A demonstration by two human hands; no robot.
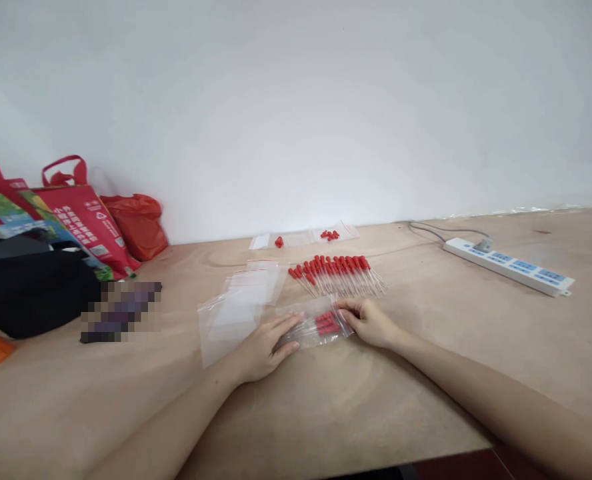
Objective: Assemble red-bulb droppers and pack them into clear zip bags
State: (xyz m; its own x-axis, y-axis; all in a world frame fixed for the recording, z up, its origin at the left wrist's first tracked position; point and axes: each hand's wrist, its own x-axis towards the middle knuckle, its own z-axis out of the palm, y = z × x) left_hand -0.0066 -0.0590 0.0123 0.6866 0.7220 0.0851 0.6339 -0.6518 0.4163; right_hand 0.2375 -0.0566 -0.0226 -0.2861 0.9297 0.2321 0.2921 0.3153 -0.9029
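Note:
A clear zip-lock bag (311, 339) lies on the table in front of me, with several red-headed droppers (327, 323) inside. My left hand (269, 343) rests on the bag's left end, thumb and fingers spread. At the bag's right end, my right hand (369, 321) pinches the zip edge between thumb and fingers. Just beyond both hands lies a row of loose droppers (339, 273), red bulbs pointing away and thin pale stems toward me. Flat, overlapping clear zip-lock bags (233, 303) spread out to the left of my left hand.
Small red pieces (330, 235) lie on bags near the wall. A white power strip (509, 267) with a grey cord is at right. Red shopping bags (89, 223), a black cloth item (31, 287) and a pixelated dark object (121, 312) sit at left on the wooden table (376, 407).

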